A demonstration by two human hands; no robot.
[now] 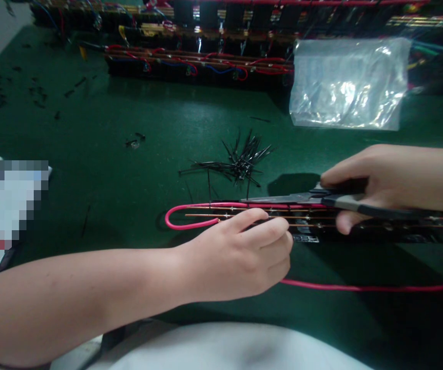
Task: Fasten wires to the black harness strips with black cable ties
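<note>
My right hand (354, 187) holds long-bladed scissors (294, 198), their tips lying low over the back edge of a dark strip assembly (383, 231) with copper-coloured rods. A thick red wire (190, 206) runs along that back edge and bends round in a U at the left end. Two black cable ties (209, 187) stand up from the wire near the scissor tips. My left hand (244, 252) rests on the front of the assembly with its fingers curled together; what lies under the fingers is hidden. Another length of red wire (360, 288) extends rightward from beneath it.
Behind the strip lies a pile of black cable ties (244, 159) on the green table (159, 113). A clear plastic bag (348, 85) is at the back right, by wired assemblies (206, 64). Black offcuts (36, 92) are scattered at the left.
</note>
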